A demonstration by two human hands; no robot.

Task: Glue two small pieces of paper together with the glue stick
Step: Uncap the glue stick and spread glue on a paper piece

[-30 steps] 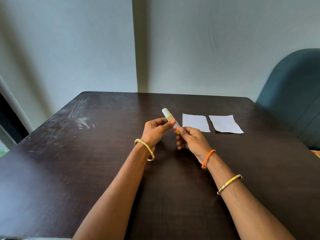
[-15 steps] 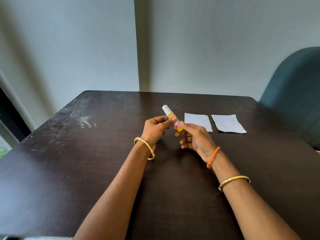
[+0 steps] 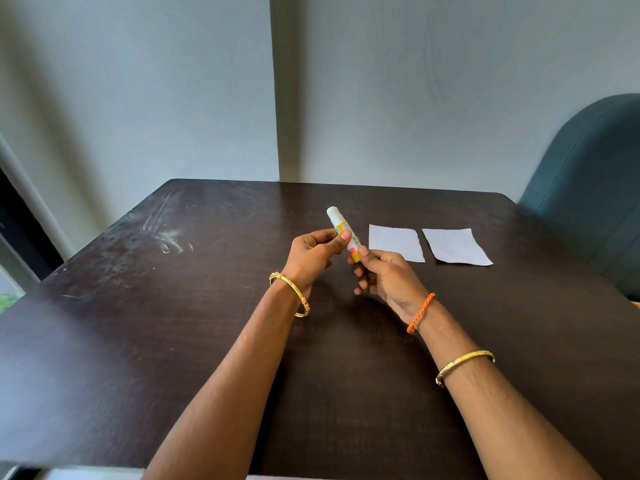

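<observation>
A dark brown wood-grain counter [image 3: 173, 341] fills the lower view, its far edge close to the pale wall and its far left part marked with whitish scuffs and smears [image 3: 166, 237]. Two small white pieces of paper lie flat on it toward the far right, side by side and just apart: the left sheet [image 3: 396, 242] roughly square, the right sheet [image 3: 455, 245] slightly skewed, with its near right corner pointing outward.

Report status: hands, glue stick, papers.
Left hand and right hand both grip capped white-and-yellow glue stick. Two white paper pieces flat, apart. Nothing obstructing.
</observation>
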